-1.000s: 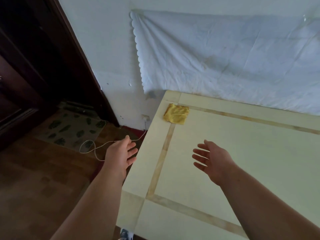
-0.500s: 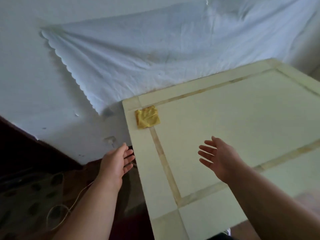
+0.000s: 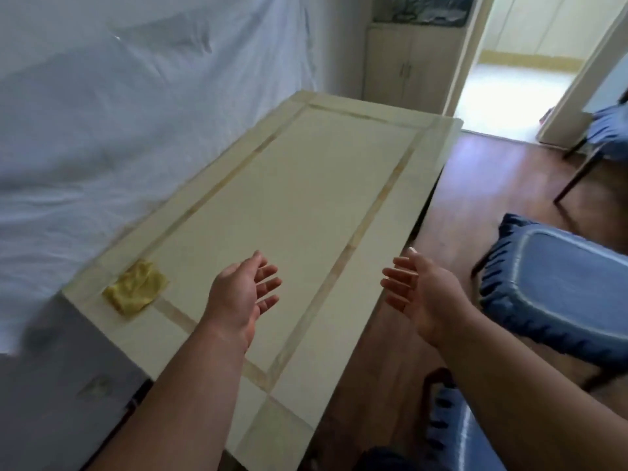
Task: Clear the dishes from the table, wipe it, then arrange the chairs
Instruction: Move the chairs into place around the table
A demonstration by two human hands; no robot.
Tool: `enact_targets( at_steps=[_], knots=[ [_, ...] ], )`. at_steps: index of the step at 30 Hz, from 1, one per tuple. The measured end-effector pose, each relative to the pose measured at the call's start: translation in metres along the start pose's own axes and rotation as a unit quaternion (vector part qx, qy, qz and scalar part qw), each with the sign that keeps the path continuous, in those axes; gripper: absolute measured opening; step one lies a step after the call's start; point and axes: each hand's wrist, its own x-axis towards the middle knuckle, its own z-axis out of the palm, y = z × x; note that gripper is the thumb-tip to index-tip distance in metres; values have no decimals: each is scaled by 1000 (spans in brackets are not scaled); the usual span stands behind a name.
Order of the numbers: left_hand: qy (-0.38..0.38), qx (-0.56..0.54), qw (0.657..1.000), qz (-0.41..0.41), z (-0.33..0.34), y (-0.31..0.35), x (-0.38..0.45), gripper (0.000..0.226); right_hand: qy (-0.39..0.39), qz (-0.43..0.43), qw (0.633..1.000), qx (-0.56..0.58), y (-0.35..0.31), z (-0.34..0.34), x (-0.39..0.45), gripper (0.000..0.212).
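A cream table (image 3: 306,185) with tan inlay stripes runs away from me along a wall. A folded yellow cloth (image 3: 135,291) lies on its near left corner. My left hand (image 3: 239,294) hovers above the table's near end, fingers spread, holding nothing, right of the cloth. My right hand (image 3: 419,295) hangs past the table's right edge, above the floor, fingers straight and empty. A chair with a blue cushion (image 3: 560,287) stands just right of that hand. A second blue chair (image 3: 455,433) shows at the bottom edge.
A white sheet (image 3: 119,113) hangs on the wall left of the table. A third blue chair (image 3: 608,130) stands far right by a doorway (image 3: 516,73). A beige cabinet (image 3: 407,62) sits behind the table's far end. Brown wooden floor (image 3: 492,185) stretches right of the table.
The view has swung right, bringing the table's full length, the chairs and the doorway into sight. My left hand now hovers over the table; my right hand has gone past its right edge.
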Motion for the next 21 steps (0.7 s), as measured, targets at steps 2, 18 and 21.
enact_targets(
  at_steps=[2, 18, 21],
  knots=[
    [-42, 24, 999, -2, 36, -11, -8, 32, 27, -18, 999, 17, -4, -45, -8, 41],
    [-163, 67, 984, -4, 185, -81, -112, 37, 112, -54, 989, 83, -10, -213, -69, 40],
    [-171, 65, 983, -21, 189, -94, -135, 36, 131, -56, 986, 84, -10, -234, -94, 42]
  ],
)
